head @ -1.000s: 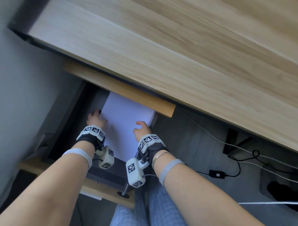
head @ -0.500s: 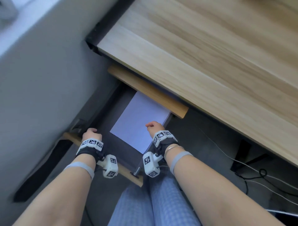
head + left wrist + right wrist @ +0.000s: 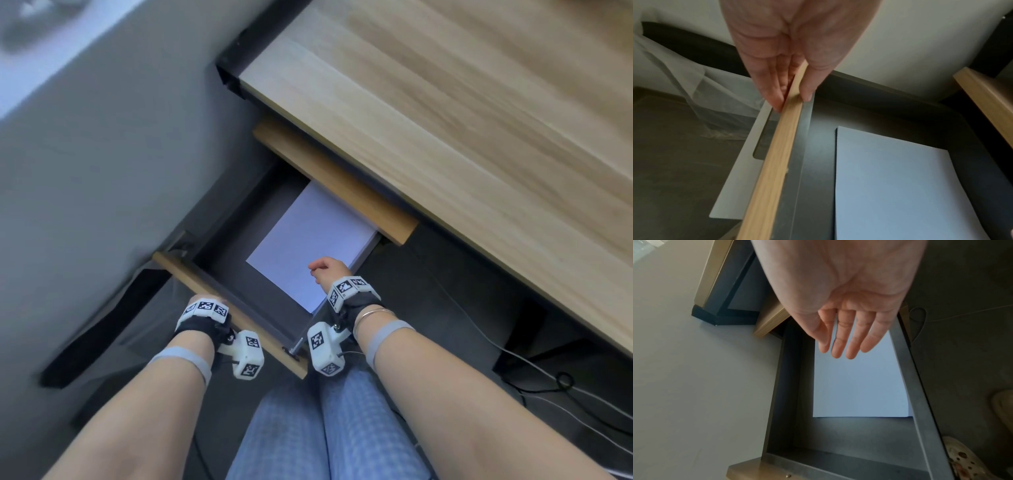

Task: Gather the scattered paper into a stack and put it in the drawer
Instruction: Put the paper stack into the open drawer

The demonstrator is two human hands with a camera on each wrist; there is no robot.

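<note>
A white paper stack (image 3: 308,246) lies flat in the open dark drawer (image 3: 222,253), against its right wall; it also shows as the paper stack (image 3: 890,186) and the paper stack (image 3: 855,386). My left hand (image 3: 205,299) is at the left part of the wooden drawer front (image 3: 178,270). In the left wrist view my left hand (image 3: 791,99) pinches the drawer front (image 3: 777,154) between thumb and fingers. My right hand (image 3: 325,270) is over the stack's near right part; in the right wrist view my right hand (image 3: 842,345) has straight, spread fingers. Contact with the paper cannot be told.
The light wooden desk top (image 3: 445,137) overhangs the drawer's far end. A grey wall (image 3: 102,171) is close on the left. Cables (image 3: 561,380) run over the dark floor on the right. My knees in blue trousers (image 3: 325,428) sit below the drawer front.
My left hand left the paper's left edge and drew back to pinch the drawer front. My right hand drew back along the stack. The view swung left.
</note>
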